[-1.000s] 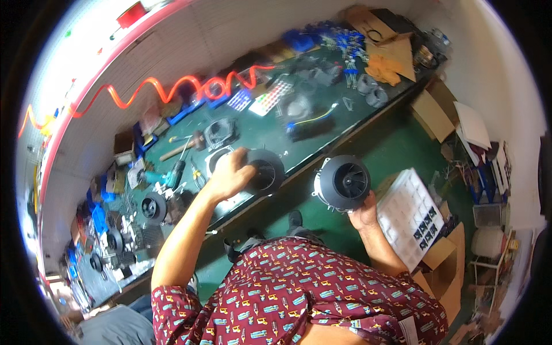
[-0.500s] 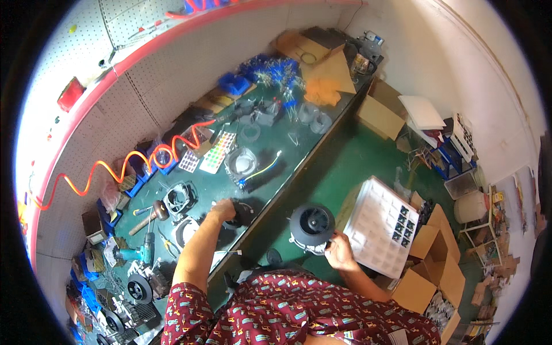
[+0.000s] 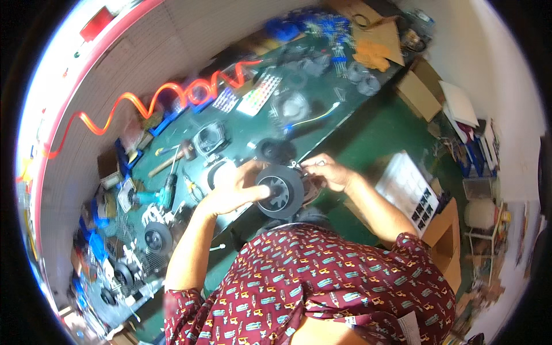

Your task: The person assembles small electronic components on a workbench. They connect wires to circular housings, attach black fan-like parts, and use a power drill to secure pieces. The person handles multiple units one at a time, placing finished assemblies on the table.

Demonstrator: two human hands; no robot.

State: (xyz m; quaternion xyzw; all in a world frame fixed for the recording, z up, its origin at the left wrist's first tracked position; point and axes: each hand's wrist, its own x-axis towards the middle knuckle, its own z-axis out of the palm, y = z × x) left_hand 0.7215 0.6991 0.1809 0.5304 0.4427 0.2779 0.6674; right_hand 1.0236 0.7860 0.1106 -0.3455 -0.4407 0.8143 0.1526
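A black round fan wheel [image 3: 295, 198] on a motor base is held in front of my body at the bench edge. My left hand [image 3: 237, 188] grips it from the left, thumb across its face and fingers behind the rim. At its upper right, my right hand [image 3: 329, 172] has its fingers curled and pinched beside a small shiny piece; what they hold is blurred. Just beyond the wheel, another black round fan part [image 3: 276, 149] lies on the bench. Farther off are a fan housing [image 3: 294, 107] with a yellow-blue cable and a grey round frame [image 3: 209, 138].
On the green bench [image 3: 319, 129] to the left lie a teal power drill [image 3: 155, 197], a mallet [image 3: 187, 150] and pliers [image 3: 191, 187]. Motor assemblies [image 3: 158, 236] stand nearer. An orange coiled hose [image 3: 167, 89] hangs behind. A white tray [image 3: 397, 181] and cardboard box [image 3: 445, 244] are at right.
The fan wheel has come left and up to the bench edge, and my left hand has left the bench part to grip it. My right hand has shifted up to its far side.
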